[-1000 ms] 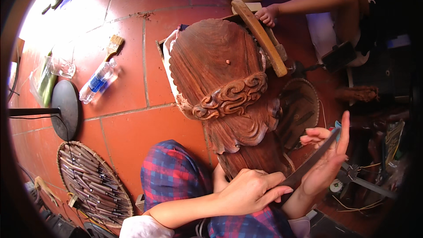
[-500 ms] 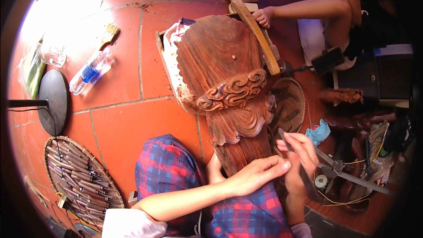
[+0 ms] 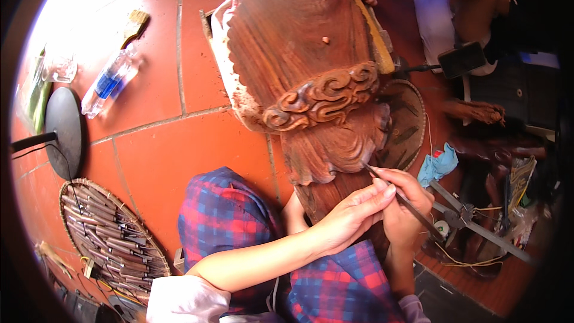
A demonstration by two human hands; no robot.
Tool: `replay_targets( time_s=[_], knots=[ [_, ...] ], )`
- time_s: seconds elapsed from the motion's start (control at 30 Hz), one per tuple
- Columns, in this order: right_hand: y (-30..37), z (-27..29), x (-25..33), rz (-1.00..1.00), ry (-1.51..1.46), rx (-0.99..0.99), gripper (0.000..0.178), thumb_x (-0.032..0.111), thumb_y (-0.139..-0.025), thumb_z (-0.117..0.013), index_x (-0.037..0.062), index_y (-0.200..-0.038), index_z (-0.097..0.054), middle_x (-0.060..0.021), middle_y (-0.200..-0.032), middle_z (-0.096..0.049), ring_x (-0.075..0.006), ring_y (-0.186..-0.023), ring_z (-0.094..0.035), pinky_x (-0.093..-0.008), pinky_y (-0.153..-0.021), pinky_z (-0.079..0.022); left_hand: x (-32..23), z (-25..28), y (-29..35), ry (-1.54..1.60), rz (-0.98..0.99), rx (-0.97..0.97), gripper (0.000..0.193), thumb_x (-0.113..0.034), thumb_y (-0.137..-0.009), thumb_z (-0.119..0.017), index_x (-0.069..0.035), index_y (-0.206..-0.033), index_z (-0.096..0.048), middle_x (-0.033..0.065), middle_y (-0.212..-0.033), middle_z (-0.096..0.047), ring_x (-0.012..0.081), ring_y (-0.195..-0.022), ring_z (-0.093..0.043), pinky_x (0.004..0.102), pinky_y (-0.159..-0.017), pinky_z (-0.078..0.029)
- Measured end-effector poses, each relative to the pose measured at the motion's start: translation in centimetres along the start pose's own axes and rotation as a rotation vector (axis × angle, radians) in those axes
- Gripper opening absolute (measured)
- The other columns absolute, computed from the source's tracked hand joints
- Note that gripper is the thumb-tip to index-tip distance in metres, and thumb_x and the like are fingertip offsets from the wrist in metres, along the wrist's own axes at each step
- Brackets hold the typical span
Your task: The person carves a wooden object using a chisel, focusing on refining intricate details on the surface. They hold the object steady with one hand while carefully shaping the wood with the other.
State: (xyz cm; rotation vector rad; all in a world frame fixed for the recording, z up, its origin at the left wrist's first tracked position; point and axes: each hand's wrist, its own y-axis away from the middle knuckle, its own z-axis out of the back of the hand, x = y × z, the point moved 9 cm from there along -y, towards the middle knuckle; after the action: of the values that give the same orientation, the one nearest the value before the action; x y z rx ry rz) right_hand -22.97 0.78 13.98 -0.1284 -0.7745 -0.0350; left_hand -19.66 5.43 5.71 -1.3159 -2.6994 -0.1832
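Head view: right hand (image 3: pixel 409 206) has a thin dark tool (image 3: pixel 418 218) gripped, tip right by the wavy edge (image 3: pixel 320 177) of the carved wood piece (image 3: pixel 299 36), centre to upper centre of frame; left hand (image 3: pixel 353 212) is bunched up against the right, can't tell if it's pinching the tool too. Imo a skid off that edge could scratch the carving or nick fingers

No text, number or sign can be read. The blue label (image 3: pixel 107 85) on the 1 clear plastic bottle (image 3: pixel 126 60) lying on the floor (image 3: pixel 206 149) is too small and blurred to make out. Any markings on the yellowish-dark packet (image 3: pixel 519 188) at the right are likewise too indistinct.
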Motion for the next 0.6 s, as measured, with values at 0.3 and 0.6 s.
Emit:
replay_targets(
  time_s=[0.3, 0.6],
  knots=[
    [-0.4, -2.3, 2.1, 0.270, 0.381, 0.077, 0.017, -0.004, -0.073, -0.067, -0.0017, -0.089, -0.069, -0.0134, -0.089, -0.068, -0.0283, -0.093, -0.069, -0.0351, -0.080, -0.055, -1.1, 0.5, 0.2, 0.233, -0.008, 0.015, 0.037, -0.026, -0.101, -0.050, -0.002, -0.129, -0.046, 0.0041, -0.128, -0.050, 0.0105, -0.122, -0.046, 0.0282, -0.106, -0.036],
    [-1.2, -2.4, 2.0, 0.161, 0.327, 0.120, 0.017, -0.010, -0.073, -0.064, -0.0050, -0.089, -0.066, -0.0179, -0.089, -0.068, -0.0278, -0.090, -0.070, -0.0339, -0.082, -0.055, -0.6, 1.2, -0.4, 0.236, -0.019, 0.008, 0.025, -0.025, -0.102, -0.048, -0.005, -0.117, -0.051, 0.0010, -0.115, -0.052, 0.0093, -0.116, -0.047, 0.0259, -0.101, -0.038]
  ],
)
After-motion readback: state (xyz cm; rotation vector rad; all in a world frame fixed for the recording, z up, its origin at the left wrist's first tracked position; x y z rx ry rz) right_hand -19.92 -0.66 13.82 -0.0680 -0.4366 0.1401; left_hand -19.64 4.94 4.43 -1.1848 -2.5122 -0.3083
